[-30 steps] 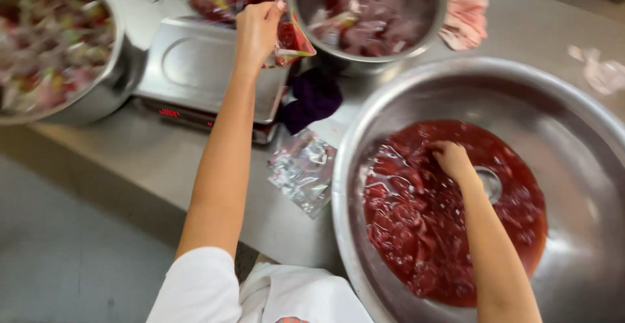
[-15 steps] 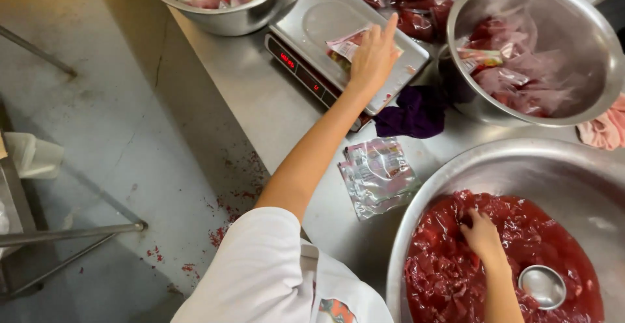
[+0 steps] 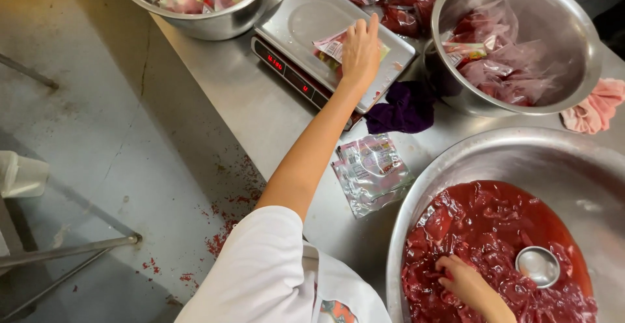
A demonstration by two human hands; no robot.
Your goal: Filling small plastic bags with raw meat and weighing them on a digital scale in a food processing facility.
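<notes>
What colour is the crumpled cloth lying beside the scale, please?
Dark purple; the cloth shows best in the head view, just below the left hand on the scale.

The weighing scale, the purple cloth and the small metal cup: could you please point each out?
weighing scale [image 3: 306, 20], head view, bare part of its steel platform.
purple cloth [image 3: 403, 109], head view, middle of the folds.
small metal cup [image 3: 538, 266], head view, its hollow.

The person wears a plain white short-sleeved shirt [image 3: 270, 264] with a small multicoloured printed patch low on its front, the sleeve ending above the elbow, and both forearms and both hands are bare, without gloves, rings or watch.
</notes>
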